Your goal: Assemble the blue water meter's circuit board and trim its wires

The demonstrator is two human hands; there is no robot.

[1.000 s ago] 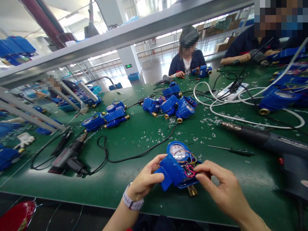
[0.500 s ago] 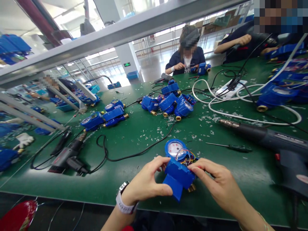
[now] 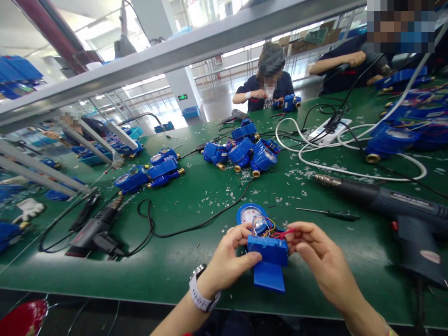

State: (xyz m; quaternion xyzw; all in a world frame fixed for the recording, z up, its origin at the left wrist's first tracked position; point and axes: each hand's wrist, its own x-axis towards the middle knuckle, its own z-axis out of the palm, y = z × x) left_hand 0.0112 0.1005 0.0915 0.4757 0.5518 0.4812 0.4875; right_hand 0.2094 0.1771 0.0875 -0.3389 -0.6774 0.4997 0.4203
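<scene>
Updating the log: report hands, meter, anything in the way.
Left hand holding blue cover. Right hand at red wires. Meter partly hidden behind blue cover. Screwdriver beyond right hand, not touching.

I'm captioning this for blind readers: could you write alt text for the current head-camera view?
A person's left hand holds a blue cover at a dial meter on a green workbench, while the right hand is at the red wires. A screwdriver and heat gun lie to the right; more blue meters sit beyond.

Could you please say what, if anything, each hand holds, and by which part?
Left hand: the blue cover, by its left end. Right hand: at the red wires, grip unclear.
</scene>
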